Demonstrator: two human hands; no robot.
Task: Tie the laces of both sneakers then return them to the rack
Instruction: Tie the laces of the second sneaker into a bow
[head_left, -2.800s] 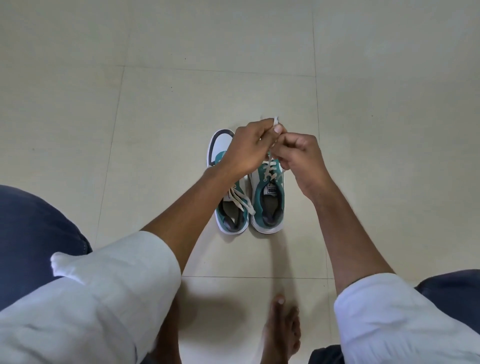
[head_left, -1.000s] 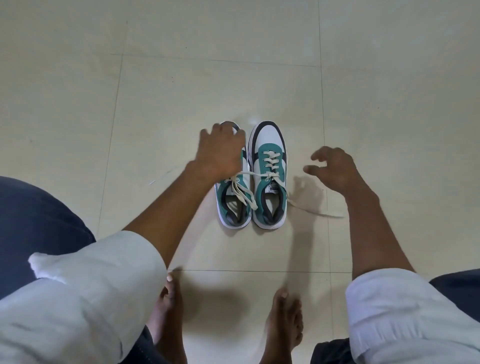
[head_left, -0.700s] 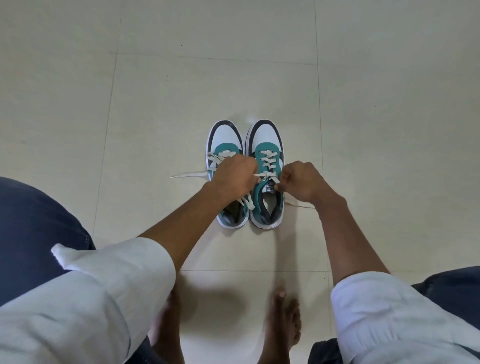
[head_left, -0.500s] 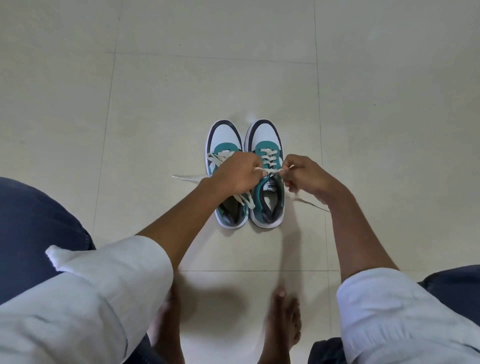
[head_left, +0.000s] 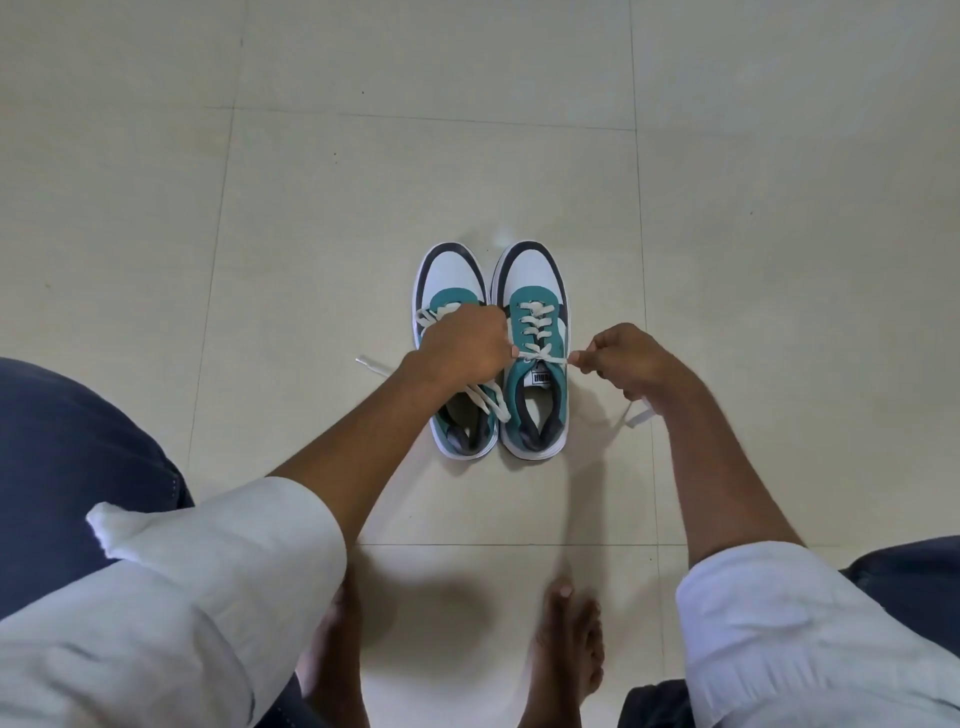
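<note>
Two white, teal and black sneakers stand side by side on the floor, toes pointing away from me. My left hand lies over the left sneaker and pinches one end of the right sneaker's lace. My right hand holds the other end, just right of the right sneaker. The cream lace is stretched tight across the tongue between both hands. Its loose tails trail out on the floor to either side. The left sneaker's laces hang loose over its opening.
The floor is pale tile with thin grout lines. My bare feet stand near the bottom of the view, between my knees in dark trousers. No rack is in sight.
My hands have drawn apart, the right one moving further right, pulling the right sneaker's lace taut. Earlier both hands were pinched close together over the laces.
</note>
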